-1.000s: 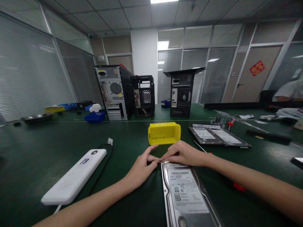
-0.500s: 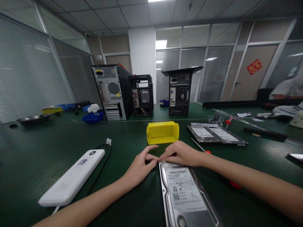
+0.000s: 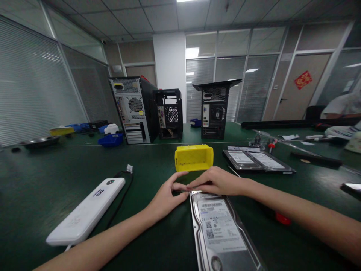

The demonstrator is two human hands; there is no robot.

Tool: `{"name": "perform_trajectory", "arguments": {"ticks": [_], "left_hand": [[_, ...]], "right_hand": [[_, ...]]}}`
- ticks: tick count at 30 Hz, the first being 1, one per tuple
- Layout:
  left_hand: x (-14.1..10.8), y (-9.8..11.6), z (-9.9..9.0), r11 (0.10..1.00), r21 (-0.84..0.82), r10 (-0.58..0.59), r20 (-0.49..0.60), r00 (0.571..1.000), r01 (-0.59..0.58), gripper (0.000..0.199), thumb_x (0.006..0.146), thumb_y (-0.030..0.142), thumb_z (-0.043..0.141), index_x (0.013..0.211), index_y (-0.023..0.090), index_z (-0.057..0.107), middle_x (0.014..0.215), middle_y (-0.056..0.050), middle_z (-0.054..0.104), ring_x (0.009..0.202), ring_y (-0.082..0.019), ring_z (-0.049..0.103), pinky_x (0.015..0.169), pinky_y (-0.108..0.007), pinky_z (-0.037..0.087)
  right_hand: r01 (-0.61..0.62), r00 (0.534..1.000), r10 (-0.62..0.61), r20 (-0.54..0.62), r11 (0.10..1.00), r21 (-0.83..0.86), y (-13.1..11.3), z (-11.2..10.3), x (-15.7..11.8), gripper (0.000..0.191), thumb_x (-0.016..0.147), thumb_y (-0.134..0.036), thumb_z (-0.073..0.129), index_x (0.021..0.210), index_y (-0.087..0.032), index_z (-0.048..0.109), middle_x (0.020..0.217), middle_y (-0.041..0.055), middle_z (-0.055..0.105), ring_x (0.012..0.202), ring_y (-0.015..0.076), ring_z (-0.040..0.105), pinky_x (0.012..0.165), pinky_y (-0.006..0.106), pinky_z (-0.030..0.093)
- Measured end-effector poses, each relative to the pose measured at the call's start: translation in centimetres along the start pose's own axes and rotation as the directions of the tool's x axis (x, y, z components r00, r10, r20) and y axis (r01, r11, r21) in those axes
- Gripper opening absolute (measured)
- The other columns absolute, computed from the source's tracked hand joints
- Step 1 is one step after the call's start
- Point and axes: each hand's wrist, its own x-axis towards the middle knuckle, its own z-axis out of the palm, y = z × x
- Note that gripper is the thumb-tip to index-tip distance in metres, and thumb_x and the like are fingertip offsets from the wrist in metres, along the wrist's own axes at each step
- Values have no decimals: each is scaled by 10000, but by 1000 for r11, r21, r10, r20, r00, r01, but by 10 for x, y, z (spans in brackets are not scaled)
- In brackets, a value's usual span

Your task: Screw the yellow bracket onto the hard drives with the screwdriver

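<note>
The hard drive [image 3: 222, 229] runs 11-to-5 o'clock, its 11 o'clock corner between left hand [image 3: 166, 197] and nearer right hand [image 3: 218, 182], fingers bent, grip impossible to tell.

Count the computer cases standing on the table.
3: a large case on the left, a smaller case close beside it, and a lone case farther right.

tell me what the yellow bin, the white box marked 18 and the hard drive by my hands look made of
Yellow bin: likely glossy moulded plastic, from its even colour and rounded rim.
White box: probably smooth plastic, with soft highlights and rounded corners.
Hard drive: seemingly bare metal, bright along its contoured edges, under a printed label, perhaps paper.
</note>
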Motion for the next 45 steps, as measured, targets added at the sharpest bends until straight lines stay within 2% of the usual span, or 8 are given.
{"name": "perform_trajectory", "arguments": {"ticks": [6,10,13,22,33,36,40,45], "left_hand": [[-3,3,-4,998,56,25,55,998,-28,537,775,228,605,1272,193,404,1091,-87,670,1057,-224,594,975,-406,363],[-5,7,-3,997,73,15,25,1000,-17,530,783,256,604,1272,193,410,1076,-80,679,1027,-219,612,949,-386,392],[-7,10,-1,995,91,44,17,999,-45,514,787,253,599,1263,195,416,1049,-71,691,987,-206,634,911,-364,429],[-7,10,0,990,118,83,-9,997,-81,476,798,302,596,1243,218,451,1025,-46,702,997,-205,640,912,-376,453],[-8,14,0,991,114,72,0,997,-72,467,804,259,591,1245,208,447,1033,-47,698,1002,-192,637,917,-350,452],[-8,15,-1,994,94,60,18,998,-61,495,797,227,591,1265,198,432,1047,-61,692,1004,-197,635,918,-358,450],[-8,14,-2,997,63,39,37,999,-41,534,786,187,593,1287,176,408,1059,-81,686,987,-197,640,924,-363,450],[-8,10,-4,998,45,43,57,997,-46,579,786,203,602,1319,184,376,1085,-79,676,1021,-195,624,950,-365,429]], "right_hand": [[-399,915,401,-31,894,-203,2,-58,-21,535,826,-428,514,1311,-205,472,983,90,653,818,210,623,727,331,486],[-815,520,841,150,541,-207,15,-78,-46,819,772,-545,515,1437,-177,206,1120,178,578,705,219,647,602,368,546],[-875,393,868,302,454,-166,26,-67,-52,942,734,-496,577,1456,-177,62,1048,192,603,618,199,650,489,318,548],[-862,388,818,424,485,-147,31,-42,-43,1017,659,-136,584,1446,-277,-46,1260,206,486,632,159,649,469,262,547],[-748,499,747,439,628,-217,21,-53,-45,1131,577,-198,705,1449,-195,-16,1000,117,623,798,224,649,568,254,513],[-791,414,771,484,567,-227,22,-55,-46,1091,522,-226,759,1416,-140,140,868,81,643,754,219,651,572,269,509],[-817,305,785,540,507,-276,25,-53,-47,635,540,-155,739,1125,-95,500,665,43,631,602,200,640,546,305,501],[-714,506,743,437,646,-270,27,-65,-54,420,596,-193,701,994,-158,572,858,64,638,823,250,621,693,362,485]]}}
